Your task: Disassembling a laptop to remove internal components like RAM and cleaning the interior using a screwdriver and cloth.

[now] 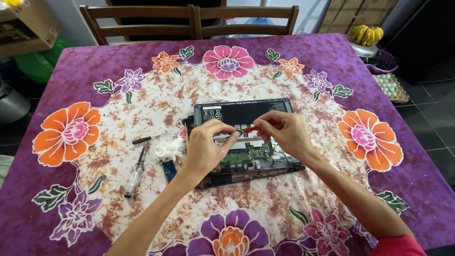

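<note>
Head view shows a black opened laptop base with its green circuit board uncovered (pixel 246 142), lying flat in the middle of the table. Both hands work above it. The right hand (pixel 284 132) is almost closed, its thumb and fingers pinch a small red-handled tool (pixel 251 129), and the tip of the tool points left toward the other hand. The left hand (pixel 206 149) is curled too, with its fingertips pressed together near the tip of the tool; whether it holds some small part, I cannot tell. The two hands cover the middle part of the board, so the place where they work is hidden.

Just left of the laptop lies a small blue-green memory card (pixel 168 170), and beside it a crumpled white tissue (pixel 169 150). Further left are two screwdrivers: a short black-handled screwdriver (pixel 148 138) and a long screwdriver with clear handle (pixel 134 173), both apart from the hands.

All this rests on a purple tablecloth with big orange and pink flowers (pixel 66 132). Behind the table stand two brown wooden chairs (pixel 189 21). At the right, off the table, are a bunch of yellow bananas (pixel 366 34) and a tray of white eggs (pixel 391 86).
</note>
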